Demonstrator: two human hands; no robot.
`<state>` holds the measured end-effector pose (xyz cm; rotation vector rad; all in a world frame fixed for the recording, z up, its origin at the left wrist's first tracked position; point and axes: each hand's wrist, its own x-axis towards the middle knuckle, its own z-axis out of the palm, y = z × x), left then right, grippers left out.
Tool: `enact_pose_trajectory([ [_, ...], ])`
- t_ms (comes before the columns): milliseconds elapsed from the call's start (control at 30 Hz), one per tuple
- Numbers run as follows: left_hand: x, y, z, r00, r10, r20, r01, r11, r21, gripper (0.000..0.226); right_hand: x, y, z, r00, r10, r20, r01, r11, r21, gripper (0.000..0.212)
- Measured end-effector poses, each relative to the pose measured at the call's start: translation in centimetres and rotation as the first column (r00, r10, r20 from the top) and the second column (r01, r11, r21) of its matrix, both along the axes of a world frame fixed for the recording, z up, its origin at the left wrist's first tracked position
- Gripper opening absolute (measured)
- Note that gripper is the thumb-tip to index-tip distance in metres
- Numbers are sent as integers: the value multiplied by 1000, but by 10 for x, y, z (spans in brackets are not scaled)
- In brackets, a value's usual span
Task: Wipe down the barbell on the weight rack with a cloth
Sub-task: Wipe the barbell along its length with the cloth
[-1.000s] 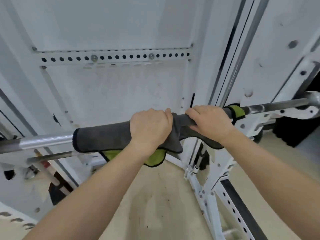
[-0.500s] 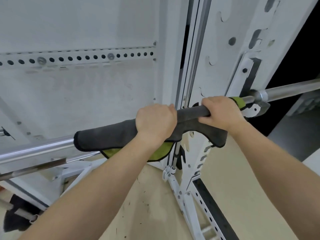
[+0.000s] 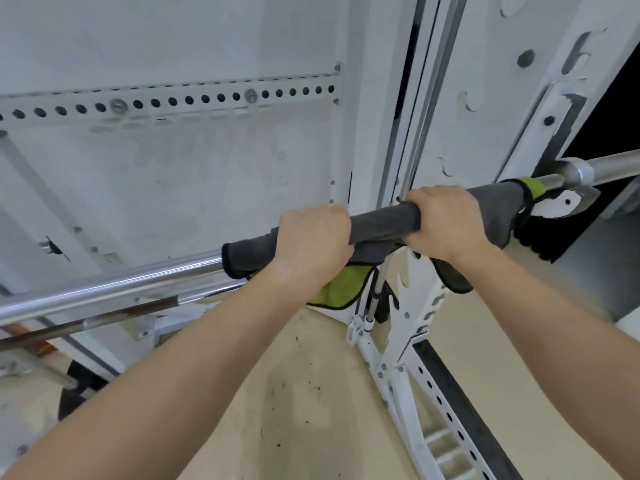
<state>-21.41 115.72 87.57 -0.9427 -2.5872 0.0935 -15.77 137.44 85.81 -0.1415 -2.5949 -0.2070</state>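
Left hand (image 3: 313,242), right hand (image 3: 446,223) and the cloth (image 3: 381,223) had slid right along the barbell (image 3: 121,285), nearly up to its collar (image 3: 578,174).
Each hand was curled tight over the grey-green cloth, which wrapped round the bar so one pass rubbed every side. The bar sat in the rack's hook (image 3: 568,202) on the right, with bare shiny steel to the left, so I'd guess that stretch was done.
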Motion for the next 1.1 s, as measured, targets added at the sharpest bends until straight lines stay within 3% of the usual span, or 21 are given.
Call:
enact_pose_trajectory([
  [200, -10, -97, 0, 994, 94, -58, -95, 995, -10, 25, -14, -100, 8, 988, 133, 73, -134, 991, 7, 24],
  [367, -24, -241, -5, 970, 201, -139, -208, 977, -38, 32, -44, -254, 3, 964, 247, 95, -252, 967, 40, 26],
  [467, -32, -277, -9, 970, 167, -176, -174, 984, -28, 38, -48, -310, 3, 957, 276, 91, -278, 960, 18, 27],
  [667, -43, -402, -8, 942, 239, -234, -266, 960, -91, 29, -73, -455, 8, 915, 373, 152, -377, 926, 0, 27],
  [1100, -59, -555, -13, 908, 296, -297, -319, 947, -29, 34, -92, -595, 20, 837, 506, 208, -511, 859, -31, 16],
])
